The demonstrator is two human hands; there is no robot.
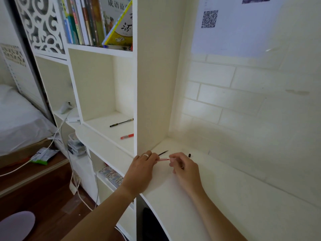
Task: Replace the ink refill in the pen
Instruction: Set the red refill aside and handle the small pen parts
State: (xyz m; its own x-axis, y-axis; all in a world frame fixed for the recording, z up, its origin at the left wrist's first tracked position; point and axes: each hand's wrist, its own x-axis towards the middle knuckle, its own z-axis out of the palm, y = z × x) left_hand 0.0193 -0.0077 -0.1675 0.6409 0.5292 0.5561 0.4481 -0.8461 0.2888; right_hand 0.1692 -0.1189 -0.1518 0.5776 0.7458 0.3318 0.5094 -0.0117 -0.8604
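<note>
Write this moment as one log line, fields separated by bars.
left hand + right hand: hold red pen | black refill: on desk

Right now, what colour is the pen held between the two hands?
Pinkish red and see-through. The pen shows only in the head view, between the left hand and right hand.

Both hands (143,164) (182,165) close together, fingertips pinched

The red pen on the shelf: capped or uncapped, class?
Cannot tell. The red pen lies flat on the shelf, its far end hidden behind the upright panel.
</note>
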